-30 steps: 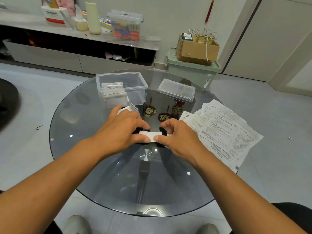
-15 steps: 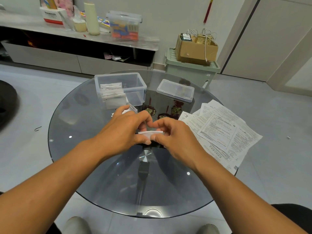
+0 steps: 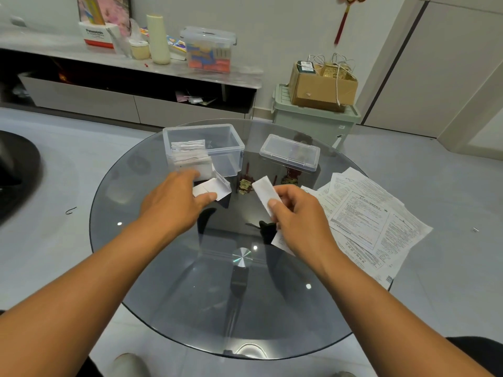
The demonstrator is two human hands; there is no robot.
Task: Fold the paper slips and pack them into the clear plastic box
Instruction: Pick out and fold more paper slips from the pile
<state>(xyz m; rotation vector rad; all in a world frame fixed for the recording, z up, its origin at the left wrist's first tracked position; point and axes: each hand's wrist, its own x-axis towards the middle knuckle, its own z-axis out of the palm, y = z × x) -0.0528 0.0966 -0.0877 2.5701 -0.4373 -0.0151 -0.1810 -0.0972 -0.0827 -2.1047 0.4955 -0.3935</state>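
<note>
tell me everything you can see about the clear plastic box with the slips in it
The clear plastic box is a rectangular, see-through tub with rounded corners and a thicker rim, standing upright and lidless on the far left part of the round glass table. A stack of folded white slips fills its left end; the right end looks empty. Its matching lid lies apart to the right. The left hand is just in front of it, not touching it.

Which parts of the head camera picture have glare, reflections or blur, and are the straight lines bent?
In the head view, small bright ceiling-light spots glare on the glass table. The glass also mirrors the hanging red ornament. The far shelf on the left is soft and smeared. The right hand and its folded slip stay fairly sharp. The wide lens tilts the door edges.
</note>
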